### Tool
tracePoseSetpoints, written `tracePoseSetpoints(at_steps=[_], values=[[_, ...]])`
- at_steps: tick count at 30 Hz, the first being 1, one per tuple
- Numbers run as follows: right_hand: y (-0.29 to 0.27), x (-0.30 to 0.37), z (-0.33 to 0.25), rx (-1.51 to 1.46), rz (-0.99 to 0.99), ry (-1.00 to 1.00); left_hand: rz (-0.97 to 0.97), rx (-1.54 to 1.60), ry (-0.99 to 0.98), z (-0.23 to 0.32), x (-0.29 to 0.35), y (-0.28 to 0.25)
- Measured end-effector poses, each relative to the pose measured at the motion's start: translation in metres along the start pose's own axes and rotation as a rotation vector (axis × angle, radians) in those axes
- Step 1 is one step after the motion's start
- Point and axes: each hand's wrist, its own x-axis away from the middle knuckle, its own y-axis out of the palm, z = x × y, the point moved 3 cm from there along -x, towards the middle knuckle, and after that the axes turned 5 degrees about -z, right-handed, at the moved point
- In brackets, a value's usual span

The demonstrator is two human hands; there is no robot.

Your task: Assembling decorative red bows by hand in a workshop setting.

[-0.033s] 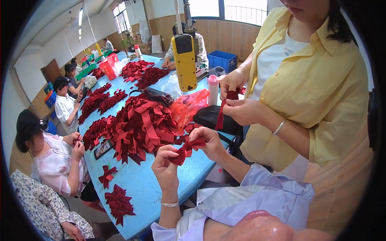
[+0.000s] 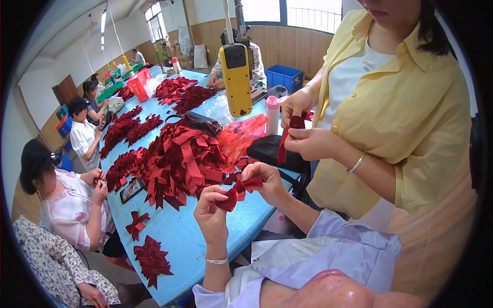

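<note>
Between my two hands, above the near part of the table, is a dark red ribbon bow (image 2: 228,201). My left hand (image 2: 211,210) pinches the bow's left loop between thumb and fingers. The other end is gripped by the fingertips of my right hand (image 2: 268,184). Fingers partly cover the middle of the bow. Beyond my hands lies a big heap of red ribbon bows (image 2: 179,159). Closer to the table's left edge are a single bow (image 2: 137,225) and a small stack of overlapping bows (image 2: 152,261).
Right of me a standing co-worker in a yellow shirt (image 2: 395,113) holds a red ribbon (image 2: 297,123). A yellow control box (image 2: 236,79) hangs over the blue table (image 2: 200,267). A pink-capped bottle (image 2: 272,115), red plastic bag (image 2: 241,136) and phone (image 2: 131,190) lie around the heap. Several people sit along the left.
The standing co-worker's hands and the ribbon hanging from them have shifted slightly. My hands and the bow look unmoved.
</note>
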Motion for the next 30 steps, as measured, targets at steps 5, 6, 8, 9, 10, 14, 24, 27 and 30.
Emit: tracePoseSetpoints(at_steps=[5, 6, 8, 9, 10, 14, 24, 27, 30], values=[[0.000, -0.001, 0.002, 0.034, -0.011, -0.014, 0.005, -0.009, 0.010, -0.001, 0.000, -0.001], [-0.001, -0.001, 0.002, 0.034, -0.012, -0.013, 0.007, -0.013, 0.013, 0.000, 0.000, 0.000], [0.000, -0.001, 0.003, 0.029, -0.018, -0.018, 0.013, -0.020, 0.017, 0.001, 0.000, -0.001], [-0.001, -0.002, 0.003, 0.027, -0.020, -0.016, 0.009, -0.015, 0.019, 0.000, 0.000, -0.002], [-0.001, -0.001, 0.002, 0.031, -0.024, -0.020, 0.003, -0.009, 0.020, 0.000, 0.001, -0.002], [-0.002, 0.000, 0.002, 0.043, -0.027, -0.015, 0.006, -0.003, 0.007, 0.002, 0.001, 0.001], [0.002, 0.006, 0.013, 0.046, 0.000, 0.042, 0.111, -0.094, -0.105, 0.002, 0.011, -0.008], [0.000, 0.001, 0.011, 0.219, -0.040, 0.007, 0.109, -0.121, -0.105, -0.007, 0.011, -0.012], [0.014, 0.010, 0.006, 0.206, -0.051, 0.075, 0.178, 0.022, -0.193, 0.005, 0.022, -0.011]])
